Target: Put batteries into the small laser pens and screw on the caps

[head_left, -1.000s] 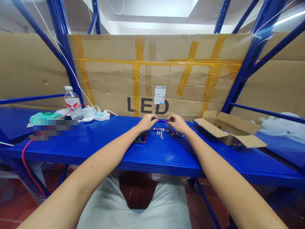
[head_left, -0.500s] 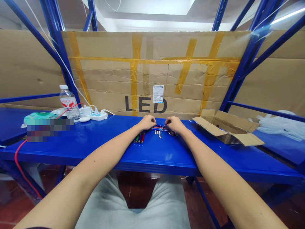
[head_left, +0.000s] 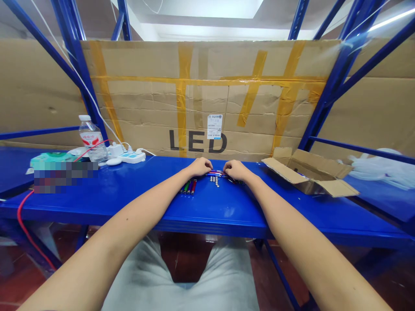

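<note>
My left hand rests low over the blue table, fingers curled and pressed together at the end of some slim, shiny tubes in red, blue and purple. Facing it, my right hand has its fingers closed in a pinch at the tubes' other end. Whatever either hand pinches is too small and covered to make out. Just in front lie several small silver button-like pieces in short rows. Beside my left wrist, green, purple and red pen-like tubes lie side by side. Dark, shiny pieces are partly hidden beneath my right hand.
An opened cardboard box stands at the right, flaps spread. At the left are a plastic bottle, a white power strip, a green packet and a red cable. A large cardboard sheet closes off the back.
My right hand has shifted slightly left and its fingertips sit lower by the tubes. My left hand stays nearly in place. The view has moved a little.
</note>
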Tool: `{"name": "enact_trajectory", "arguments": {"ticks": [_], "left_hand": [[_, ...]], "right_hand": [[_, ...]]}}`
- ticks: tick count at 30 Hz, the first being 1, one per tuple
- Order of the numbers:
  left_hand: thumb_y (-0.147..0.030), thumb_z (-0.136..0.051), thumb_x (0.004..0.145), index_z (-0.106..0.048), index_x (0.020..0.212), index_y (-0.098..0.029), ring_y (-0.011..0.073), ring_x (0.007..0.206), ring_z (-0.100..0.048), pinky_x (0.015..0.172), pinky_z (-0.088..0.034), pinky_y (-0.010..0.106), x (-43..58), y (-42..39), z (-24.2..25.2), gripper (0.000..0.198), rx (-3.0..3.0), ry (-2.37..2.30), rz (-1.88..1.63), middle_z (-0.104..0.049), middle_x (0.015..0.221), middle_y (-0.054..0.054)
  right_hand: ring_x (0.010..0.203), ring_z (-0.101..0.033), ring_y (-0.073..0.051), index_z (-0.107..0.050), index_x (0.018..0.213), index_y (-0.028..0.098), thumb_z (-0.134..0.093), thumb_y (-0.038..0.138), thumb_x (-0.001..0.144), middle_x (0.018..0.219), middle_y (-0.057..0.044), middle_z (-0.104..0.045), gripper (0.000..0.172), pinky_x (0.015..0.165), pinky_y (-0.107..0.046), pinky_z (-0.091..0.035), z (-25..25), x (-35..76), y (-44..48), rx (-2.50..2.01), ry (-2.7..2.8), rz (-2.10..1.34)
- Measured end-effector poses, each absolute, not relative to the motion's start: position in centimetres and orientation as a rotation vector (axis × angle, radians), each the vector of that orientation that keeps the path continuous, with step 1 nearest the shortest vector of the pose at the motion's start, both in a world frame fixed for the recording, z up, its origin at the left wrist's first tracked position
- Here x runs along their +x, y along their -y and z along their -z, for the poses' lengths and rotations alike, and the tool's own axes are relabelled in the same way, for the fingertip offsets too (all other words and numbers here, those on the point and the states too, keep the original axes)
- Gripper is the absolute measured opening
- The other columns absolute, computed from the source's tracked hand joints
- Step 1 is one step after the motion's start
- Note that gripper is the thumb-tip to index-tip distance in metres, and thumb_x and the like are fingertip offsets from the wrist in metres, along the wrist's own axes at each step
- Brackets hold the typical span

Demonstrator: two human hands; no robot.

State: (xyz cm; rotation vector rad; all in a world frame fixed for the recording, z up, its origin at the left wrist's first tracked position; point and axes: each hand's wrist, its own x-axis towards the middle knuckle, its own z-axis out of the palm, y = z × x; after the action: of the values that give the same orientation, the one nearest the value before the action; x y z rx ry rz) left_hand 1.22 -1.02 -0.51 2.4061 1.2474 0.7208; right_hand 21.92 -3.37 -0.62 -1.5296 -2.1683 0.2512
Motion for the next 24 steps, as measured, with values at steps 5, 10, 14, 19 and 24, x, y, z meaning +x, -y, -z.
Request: {"name": "enact_trajectory", "arguments": {"ticks": [5, 10, 14, 19, 24], "left_hand": [[-0.018, -0.059, 0.075, -0.075, 0.080, -0.017, 0.0165, 0.080, -0.065, 0.074, -0.047, 0.025, 1.3, 1.2, 0.5, 0.016, 2.411, -1.247, -0.715, -0.074, 0.085, 0.004], [-0.022, -0.062, 0.073, -0.074, 0.080, -0.016, 0.0160, 0.073, -0.063, 0.070, -0.047, 0.025, 1.4, 1.5, 0.4, 0.016, 2.375, -1.303, -0.690, -0.073, 0.077, 0.004], [-0.022, -0.063, 0.072, -0.075, 0.080, -0.016, 0.0168, 0.073, -0.063, 0.072, -0.048, 0.027, 1.3, 1.3, 0.4, 0.015, 2.371, -1.311, -0.687, -0.072, 0.078, 0.005], [-0.024, -0.063, 0.073, -0.074, 0.078, -0.017, 0.0184, 0.082, -0.065, 0.076, -0.048, 0.027, 0.7, 0.6, 0.6, 0.014, 2.339, -1.290, -0.702, -0.074, 0.086, 0.005], [-0.025, -0.061, 0.074, -0.074, 0.081, -0.016, 0.0183, 0.084, -0.065, 0.080, -0.048, 0.028, -0.5, 0.3, 0.2, 0.017, 2.354, -1.318, -0.782, -0.074, 0.089, 0.006]], "right_hand": [[0.068, -0.063, -0.017, -0.070, 0.075, 0.016, -0.056, 0.020, 0.077, 0.076, -0.008, -0.073, 0.015, 0.061, -0.024, -0.043, 0.5, 21.6, 3.7, -1.532, 2.170, -0.262], [0.065, -0.062, -0.016, -0.071, 0.076, 0.015, -0.062, 0.016, 0.073, 0.076, -0.007, -0.072, 0.009, 0.059, -0.023, -0.044, 0.4, 21.6, 3.9, -1.550, 2.163, -0.299], [0.061, -0.061, -0.015, -0.071, 0.075, 0.015, -0.062, 0.011, 0.072, 0.072, -0.006, -0.072, 0.010, 0.056, -0.023, -0.043, 0.5, 21.8, 3.7, -1.556, 2.161, -0.333], [0.066, -0.063, -0.016, -0.070, 0.074, 0.015, -0.061, 0.012, 0.073, 0.075, -0.006, -0.072, 0.009, 0.060, -0.023, -0.043, 0.6, 22.2, 3.3, -1.510, 2.154, -0.311], [0.070, -0.062, -0.016, -0.071, 0.077, 0.016, -0.055, 0.012, 0.074, 0.078, -0.005, -0.072, 0.016, 0.065, -0.023, -0.043, 0.2, 22.1, 3.6, -1.424, 2.115, -0.188]]}}
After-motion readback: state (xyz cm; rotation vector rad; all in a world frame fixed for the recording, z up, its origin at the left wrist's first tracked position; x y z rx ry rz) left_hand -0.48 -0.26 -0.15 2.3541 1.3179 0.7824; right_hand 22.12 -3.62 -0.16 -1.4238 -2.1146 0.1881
